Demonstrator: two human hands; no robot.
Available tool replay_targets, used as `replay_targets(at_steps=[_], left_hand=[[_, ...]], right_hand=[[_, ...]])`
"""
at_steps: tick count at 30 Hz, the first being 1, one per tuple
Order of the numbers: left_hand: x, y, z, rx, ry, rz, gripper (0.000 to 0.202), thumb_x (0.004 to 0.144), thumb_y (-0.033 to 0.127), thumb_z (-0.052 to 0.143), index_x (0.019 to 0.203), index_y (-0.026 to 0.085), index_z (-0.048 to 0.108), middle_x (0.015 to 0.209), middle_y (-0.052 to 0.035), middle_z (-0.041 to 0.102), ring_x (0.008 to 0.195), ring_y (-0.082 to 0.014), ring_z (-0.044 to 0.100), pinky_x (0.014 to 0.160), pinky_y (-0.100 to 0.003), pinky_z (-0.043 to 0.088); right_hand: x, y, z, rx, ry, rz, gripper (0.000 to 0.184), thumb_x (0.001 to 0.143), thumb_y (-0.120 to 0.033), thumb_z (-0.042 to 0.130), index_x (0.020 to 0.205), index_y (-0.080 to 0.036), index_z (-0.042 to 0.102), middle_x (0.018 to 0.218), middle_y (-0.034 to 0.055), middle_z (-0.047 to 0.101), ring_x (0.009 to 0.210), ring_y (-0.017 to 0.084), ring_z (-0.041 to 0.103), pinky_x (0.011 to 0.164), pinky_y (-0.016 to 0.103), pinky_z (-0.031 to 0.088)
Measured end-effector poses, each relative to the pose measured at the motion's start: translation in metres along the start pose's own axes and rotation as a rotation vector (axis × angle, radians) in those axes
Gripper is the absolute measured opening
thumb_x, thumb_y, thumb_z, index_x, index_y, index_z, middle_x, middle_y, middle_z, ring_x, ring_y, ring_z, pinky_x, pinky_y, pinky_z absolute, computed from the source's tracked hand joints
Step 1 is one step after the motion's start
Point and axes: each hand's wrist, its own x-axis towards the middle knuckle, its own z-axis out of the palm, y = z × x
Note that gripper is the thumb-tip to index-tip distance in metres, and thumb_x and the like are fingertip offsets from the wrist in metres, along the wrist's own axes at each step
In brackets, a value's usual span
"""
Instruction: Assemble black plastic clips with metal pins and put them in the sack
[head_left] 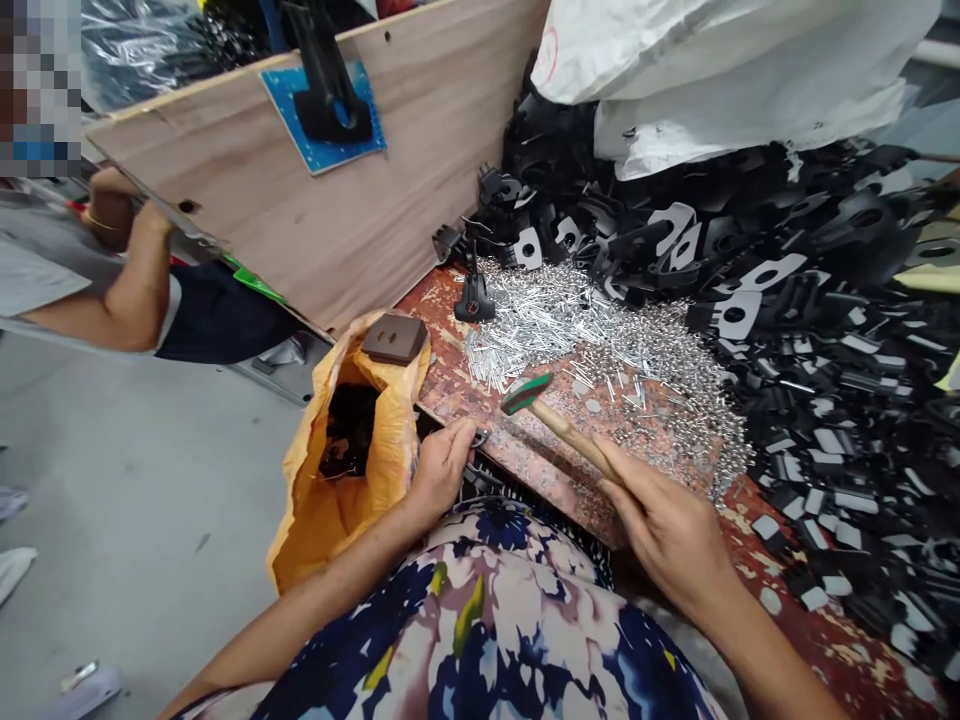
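Observation:
My right hand [667, 525] is wrapped round the wooden handle of a hammer [574, 438]. The hammer's green-edged head is raised over the worn red tabletop [517, 425]. At the table's front edge my left hand [444, 462] is closed, its thumb and fingers pinching a small dark part [480, 438] mostly hidden by the fingers. Beyond the hammer lies a spread heap of silvery metal pins [540, 320]. One black plastic clip-like piece [475, 297] stands at the heap's left side.
An orange sack [300, 500] with black pieces inside hangs open left of the table, a brown block [394, 338] on its rim. A wooden board [420, 130] rises behind. Black plastic parts [847, 400] pile up on the right below a white sack [720, 60]. Another person's arm [139, 290] shows left.

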Motion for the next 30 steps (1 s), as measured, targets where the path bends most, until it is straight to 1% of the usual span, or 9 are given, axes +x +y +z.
replay_targets(at_steps=[3,7,12,17,20,22,25,27,30], left_hand=[[-0.002,0.001,0.0,-0.005,0.039,0.009,0.042,0.102,0.044,0.04,0.068,0.022,0.049,0.063,0.003,0.048,0.061,-0.0166,0.046,0.062,-0.029,0.034],[-0.001,0.0,0.001,0.001,0.055,0.018,0.041,0.102,0.043,0.042,0.067,0.023,0.048,0.061,0.0032,0.048,0.061,-0.0166,0.047,0.063,-0.029,0.034],[0.0,-0.002,-0.001,-0.009,0.039,0.007,0.041,0.102,0.044,0.042,0.067,0.023,0.049,0.062,0.003,0.049,0.061,-0.0168,0.048,0.063,-0.03,0.034],[0.002,0.001,0.0,-0.022,0.015,0.006,0.042,0.101,0.044,0.045,0.066,0.023,0.049,0.062,0.0027,0.048,0.062,-0.0168,0.046,0.063,-0.03,0.034],[0.004,0.009,-0.005,-0.046,-0.034,0.016,0.041,0.1,0.048,0.046,0.069,0.022,0.055,0.063,0.0024,0.05,0.062,-0.0174,0.048,0.062,-0.029,0.036],[0.003,0.015,-0.02,-0.041,-0.056,0.019,0.037,0.099,0.048,0.046,0.082,0.021,0.064,0.066,0.002,0.054,0.062,-0.0181,0.051,0.061,-0.029,0.038],[-0.002,0.019,-0.065,0.16,0.042,0.019,0.033,0.099,0.048,0.046,0.104,0.021,0.066,0.076,0.0001,0.063,0.068,-0.0203,0.058,0.066,-0.03,0.042],[-0.005,0.016,-0.104,0.434,0.15,0.029,0.033,0.098,0.049,0.048,0.099,0.022,0.067,0.086,-0.0034,0.07,0.078,-0.0236,0.063,0.075,-0.033,0.044],[-0.006,0.008,-0.149,0.763,0.194,0.115,0.037,0.095,0.05,0.048,0.09,0.022,0.071,0.097,-0.0107,0.074,0.095,-0.0325,0.064,0.087,-0.042,0.043]], right_hand=[[-0.003,-0.008,0.001,0.008,0.088,-0.062,0.062,0.099,-0.017,0.054,0.158,-0.031,0.042,0.095,0.0048,0.075,0.07,0.017,0.069,0.061,0.03,0.054],[-0.004,-0.013,0.015,-0.142,-0.033,-0.119,0.05,0.103,-0.022,0.05,0.152,-0.026,0.051,0.07,0.0004,0.063,0.053,0.014,0.057,0.048,0.027,0.042],[-0.009,-0.012,0.015,-0.103,0.062,-0.076,0.059,0.102,-0.02,0.053,0.159,-0.028,0.04,0.077,0.0012,0.067,0.057,0.013,0.058,0.057,0.027,0.046],[-0.006,-0.01,0.024,-0.077,-0.128,-0.026,0.047,0.105,-0.025,0.045,0.152,-0.025,0.05,0.083,0.0027,0.071,0.063,0.016,0.064,0.054,0.028,0.047],[0.001,-0.005,0.032,-0.049,-0.148,0.012,0.043,0.107,-0.028,0.041,0.148,-0.024,0.053,0.089,0.0037,0.071,0.067,0.016,0.065,0.056,0.029,0.05],[0.006,-0.001,0.036,-0.101,-0.119,-0.001,0.038,0.106,-0.028,0.043,0.14,-0.02,0.06,0.093,0.0068,0.07,0.075,0.019,0.064,0.061,0.031,0.051],[0.013,0.006,0.037,-0.23,-0.079,-0.049,0.03,0.103,-0.028,0.05,0.125,-0.017,0.068,0.097,0.0102,0.068,0.084,0.023,0.06,0.07,0.035,0.049],[0.023,0.011,0.033,-0.249,-0.074,-0.08,0.023,0.101,-0.028,0.055,0.115,-0.02,0.072,0.092,0.0084,0.067,0.082,0.023,0.057,0.071,0.035,0.045],[0.059,0.014,0.026,-0.179,-0.084,-0.119,0.018,0.102,-0.029,0.056,0.102,-0.023,0.074,0.089,0.0055,0.066,0.084,0.022,0.056,0.073,0.035,0.042]])
